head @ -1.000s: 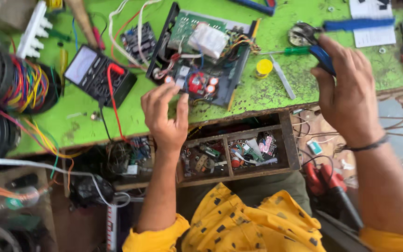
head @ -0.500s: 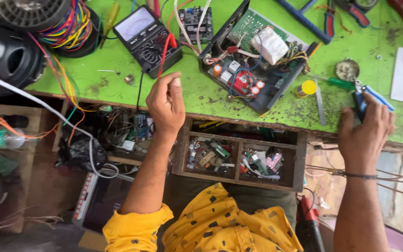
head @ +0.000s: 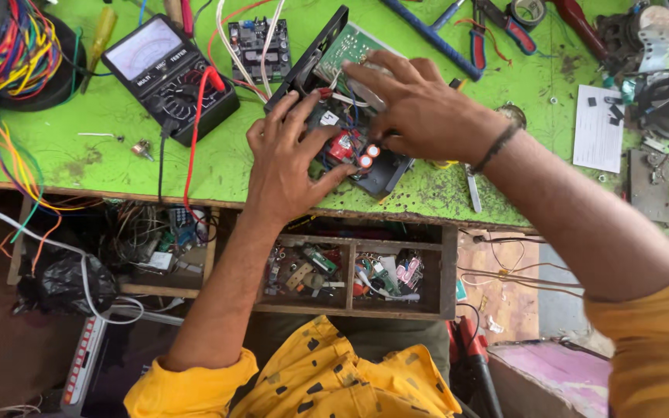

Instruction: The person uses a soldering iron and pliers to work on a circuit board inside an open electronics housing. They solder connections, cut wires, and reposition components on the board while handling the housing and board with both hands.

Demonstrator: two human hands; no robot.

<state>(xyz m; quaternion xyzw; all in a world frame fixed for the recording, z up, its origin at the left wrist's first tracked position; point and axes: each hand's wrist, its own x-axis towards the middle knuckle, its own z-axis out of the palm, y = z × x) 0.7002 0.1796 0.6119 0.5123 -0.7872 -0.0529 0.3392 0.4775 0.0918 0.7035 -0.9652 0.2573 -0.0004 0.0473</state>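
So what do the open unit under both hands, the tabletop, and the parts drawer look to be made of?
The open unit under the left hand and right hand: a black casing, probably moulded plastic, holding a green circuit board.
The tabletop: a bright green surface, worn and speckled dark; looks painted, base unclear.
The parts drawer: bare brown wood, matte, with plank dividers.

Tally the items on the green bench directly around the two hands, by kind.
Hands on the open circuit unit: 2, left hand and right hand
Open circuit unit: 1
Analog multimeter: 1
Small circuit board: 1
Total: 5
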